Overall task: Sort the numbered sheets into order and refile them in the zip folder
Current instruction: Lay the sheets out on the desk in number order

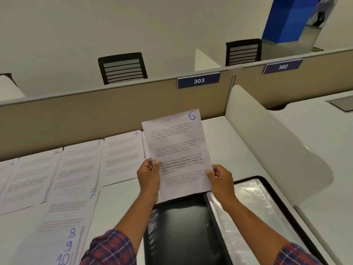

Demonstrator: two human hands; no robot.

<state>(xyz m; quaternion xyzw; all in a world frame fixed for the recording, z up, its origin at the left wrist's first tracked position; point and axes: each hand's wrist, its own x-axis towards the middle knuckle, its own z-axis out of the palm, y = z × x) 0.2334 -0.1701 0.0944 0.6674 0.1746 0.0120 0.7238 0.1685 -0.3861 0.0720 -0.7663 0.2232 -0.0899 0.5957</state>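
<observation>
Left hand (149, 174): thumb and fingers pinch the lower left edge of sheet 6 (179, 150).
Right hand (221, 178): pinches its lower right edge.
Sheet 6: printed, held up between both hands, with a blue 6 at the top corner.
Zip folder (183, 222): lies open below the hands.
Room: laid-out sheets (123, 155) left of the left hand; white divider (267, 134) right of the right hand; bare desk (118, 207) near the left forearm.

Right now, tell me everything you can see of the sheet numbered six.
The sheet numbered 6 is white paper, flat, with printed paragraphs, some bold, and a blue handwritten 6 at its top right corner. It is held up, slightly tilted, above the open black zip folder. The left hand pinches its left edge, the right hand its right edge.
</observation>
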